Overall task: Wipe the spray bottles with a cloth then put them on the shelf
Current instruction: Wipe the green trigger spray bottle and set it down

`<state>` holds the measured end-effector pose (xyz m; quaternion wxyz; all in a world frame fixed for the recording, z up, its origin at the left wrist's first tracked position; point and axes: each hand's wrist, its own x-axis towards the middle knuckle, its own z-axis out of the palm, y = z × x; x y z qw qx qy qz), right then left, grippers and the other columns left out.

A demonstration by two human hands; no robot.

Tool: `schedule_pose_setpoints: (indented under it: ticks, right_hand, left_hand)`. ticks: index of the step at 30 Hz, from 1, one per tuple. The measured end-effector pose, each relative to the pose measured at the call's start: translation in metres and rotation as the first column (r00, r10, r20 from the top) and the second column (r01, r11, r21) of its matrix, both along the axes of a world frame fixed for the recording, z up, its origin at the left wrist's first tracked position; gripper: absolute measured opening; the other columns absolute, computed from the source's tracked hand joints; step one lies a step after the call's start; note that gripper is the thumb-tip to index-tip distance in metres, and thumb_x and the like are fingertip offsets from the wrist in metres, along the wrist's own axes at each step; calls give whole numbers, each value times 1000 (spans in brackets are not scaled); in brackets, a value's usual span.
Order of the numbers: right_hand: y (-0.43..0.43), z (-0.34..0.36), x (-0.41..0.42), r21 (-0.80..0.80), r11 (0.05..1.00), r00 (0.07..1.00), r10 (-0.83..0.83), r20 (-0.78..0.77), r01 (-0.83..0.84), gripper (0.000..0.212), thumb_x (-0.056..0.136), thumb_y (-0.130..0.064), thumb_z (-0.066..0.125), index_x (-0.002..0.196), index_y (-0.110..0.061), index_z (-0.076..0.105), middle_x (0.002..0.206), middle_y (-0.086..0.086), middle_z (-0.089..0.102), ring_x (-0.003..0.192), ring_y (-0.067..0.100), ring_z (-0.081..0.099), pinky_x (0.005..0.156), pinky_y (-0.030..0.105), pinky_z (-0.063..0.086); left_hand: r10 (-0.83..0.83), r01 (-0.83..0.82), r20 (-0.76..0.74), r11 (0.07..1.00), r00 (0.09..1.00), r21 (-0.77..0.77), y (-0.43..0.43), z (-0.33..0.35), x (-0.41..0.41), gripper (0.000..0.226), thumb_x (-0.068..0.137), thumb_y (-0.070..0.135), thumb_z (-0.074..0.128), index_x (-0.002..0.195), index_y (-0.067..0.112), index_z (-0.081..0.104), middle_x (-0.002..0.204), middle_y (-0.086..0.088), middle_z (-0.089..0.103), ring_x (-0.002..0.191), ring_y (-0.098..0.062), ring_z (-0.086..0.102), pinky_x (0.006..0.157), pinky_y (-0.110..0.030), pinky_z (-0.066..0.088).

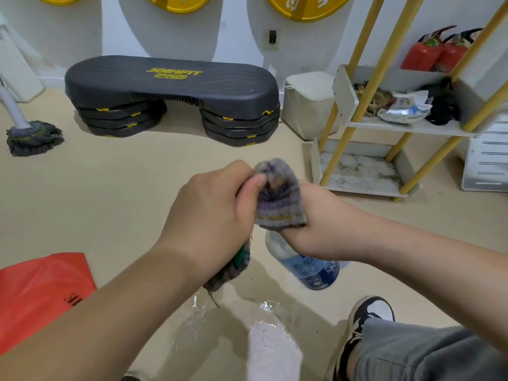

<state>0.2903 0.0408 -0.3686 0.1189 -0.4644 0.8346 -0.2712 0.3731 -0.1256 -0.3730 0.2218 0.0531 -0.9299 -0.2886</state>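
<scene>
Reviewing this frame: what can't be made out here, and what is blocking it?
Head view: the top of the spray bottle, covered by the cloth and the right hand.
Head view: the bottle's label text, too blurred to read.
Head view: a green thing under the left hand, mostly wrapped in cloth.
Head view: the shelf, upper tiers cut off by the top edge.

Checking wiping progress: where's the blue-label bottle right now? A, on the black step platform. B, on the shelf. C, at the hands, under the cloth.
C: the blue-label bottle pokes out just below the right hand holding it, its top hidden by the cloth that the left hand grips.
</scene>
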Motion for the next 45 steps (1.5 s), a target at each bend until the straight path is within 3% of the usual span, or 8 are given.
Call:
schedule_pose_setpoints:
  ticks: [4, 9, 13, 17, 25, 33, 38, 45]
  right_hand:
    - [8, -6, -6, 52, 992, 985, -120, 127, 115, 21, 100, -25, 64, 87, -10, 57, 60, -16, 52, 59, 2, 47, 54, 18, 32]
    - [9, -13, -3, 101, 986, 984, -146, 106, 135, 24, 100, -30, 64, 88, -10, 56, 60, -6, 42, 55, 11, 41, 51, 24, 27]
    - [6, -9, 0, 155, 983, 993, -110, 52, 101, 25, 100, -38, 61, 93, -14, 62, 68, -6, 52, 63, 12, 48, 60, 32, 39]
    - [2, -6, 6, 197, 980, 1000, 3, -31, 3, 38, 90, -53, 45, 108, -26, 64, 103, 2, 67, 99, 24, 60, 82, 44, 54]
    - [3, -6, 0, 145, 987, 998, -68, 3, 67, 18, 98, -34, 64, 89, -21, 57, 69, -7, 47, 62, 10, 44, 57, 29, 33]
    - [8, -7, -3, 124, 985, 987, -132, 92, 120, 21, 100, -31, 63, 91, -13, 57, 63, -6, 42, 59, 13, 41, 54, 29, 30]
    - [5, -12, -5, 145, 983, 990, -121, 77, 109, 10, 94, -30, 58, 94, -20, 61, 79, -1, 64, 72, 21, 59, 65, 39, 50]
    - [3, -2, -8, 121, 982, 980, -160, 118, 146, 17, 102, -33, 60, 87, -26, 55, 55, -19, 53, 54, -2, 50, 51, 16, 36]
  left_hand:
    - [98, -61, -66, 904, 993, 422, -26, 13, -6, 41, 110, 39, 49, 86, 10, 66, 71, 5, 66, 66, -8, 55, 64, -33, 45]
    - [-25, 35, -25, 819, 999, 573, -44, 17, -8, 52, 104, 56, 46, 105, 10, 70, 106, -26, 72, 94, -41, 71, 93, -65, 56]
    - [-293, 224, 88, 863, 952, 452, -25, 11, -1, 33, 109, 29, 54, 83, 30, 74, 69, 6, 67, 65, -1, 58, 62, -22, 52]
    - [-423, 324, 303, 888, 854, 326, -20, -2, -3, 26, 98, 24, 59, 118, 35, 73, 95, 9, 77, 88, -10, 73, 83, -35, 60]
    - [-48, 56, 146, 997, 988, -54, 2, -4, -7, 50, 105, 35, 51, 58, 27, 37, 52, 5, 40, 59, -26, 43, 58, -36, 27]
    - [144, -197, 135, 734, 980, 649, -32, 14, -17, 50, 108, 48, 47, 85, 14, 76, 86, -5, 81, 76, -16, 69, 75, -32, 48]
    - [-291, 202, 243, 920, 925, 336, -7, 4, 1, 16, 105, 33, 56, 97, 28, 69, 83, 14, 73, 84, -13, 70, 76, -26, 58]
    - [-86, 76, 91, 992, 992, 104, -8, 1, -11, 43, 105, 40, 55, 69, 17, 52, 56, 3, 49, 61, -19, 50, 60, -41, 42]
